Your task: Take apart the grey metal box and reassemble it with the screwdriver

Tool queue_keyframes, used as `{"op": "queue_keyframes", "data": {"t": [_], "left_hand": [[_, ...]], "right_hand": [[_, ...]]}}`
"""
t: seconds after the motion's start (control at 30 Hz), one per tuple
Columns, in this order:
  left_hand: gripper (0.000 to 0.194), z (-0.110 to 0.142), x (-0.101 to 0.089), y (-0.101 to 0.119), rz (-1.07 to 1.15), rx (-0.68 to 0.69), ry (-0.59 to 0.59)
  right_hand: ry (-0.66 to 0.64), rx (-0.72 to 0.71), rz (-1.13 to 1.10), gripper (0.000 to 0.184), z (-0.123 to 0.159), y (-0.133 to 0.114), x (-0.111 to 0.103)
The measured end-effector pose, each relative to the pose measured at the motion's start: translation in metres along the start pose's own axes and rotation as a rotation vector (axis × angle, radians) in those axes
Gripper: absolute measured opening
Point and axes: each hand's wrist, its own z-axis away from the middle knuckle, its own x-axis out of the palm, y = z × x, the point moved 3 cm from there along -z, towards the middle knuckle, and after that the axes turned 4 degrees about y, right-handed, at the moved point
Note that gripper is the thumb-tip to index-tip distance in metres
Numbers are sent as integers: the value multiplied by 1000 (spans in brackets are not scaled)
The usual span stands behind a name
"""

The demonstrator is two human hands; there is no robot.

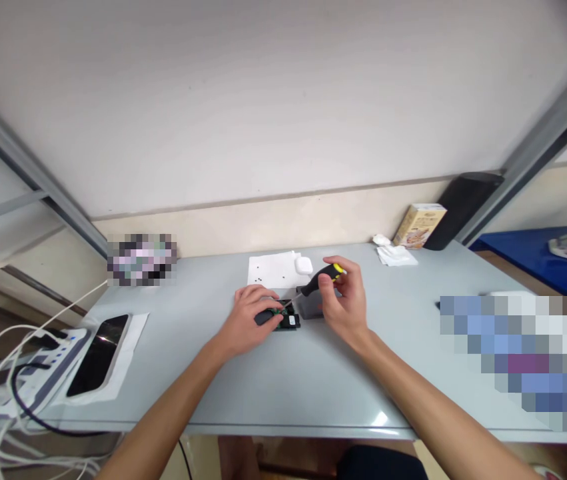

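Note:
A small black electronic device with an exposed green circuit board [290,321] lies on the desk. My left hand [250,317] is curled over its left side, thumb along the near edge and fingers on the far side. A black and yellow screwdriver [313,285] is in my right hand [346,303], gripped by the handle. It slants down to the left, with its metal shaft reaching the circuit board. A dark grey flat piece [309,305] lies beside the device, partly behind the right hand. Just beyond are white paper [273,270] with several tiny dark screws and a white rounded case [304,266].
A phone [99,357] and a power strip [46,373] with tangled cables occupy the desk's left side. At the back right stand a carton [419,227], crumpled tissue [396,255] and a black cylinder [466,210]. Two areas are blurred out.

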Motion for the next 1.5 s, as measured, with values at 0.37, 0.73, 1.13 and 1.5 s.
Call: {"op": "queue_keyframes", "data": {"t": [0.37, 0.73, 1.13, 1.5], "left_hand": [[15, -1, 0, -2, -29, -58, -31], [20, 2, 2, -2, -123, 14, -66], [33, 2, 3, 5, -131, -73, -203], [52, 5, 9, 2, -104, -67, -308]], "right_hand": [[-29, 28, 14, 25, 1, -2, 0], [-82, -15, 61, 27, 3, 2, 0], [-122, -119, 150, 27, 2, 5, -2], [-218, -122, 224, 28, -1, 4, 0]]}}
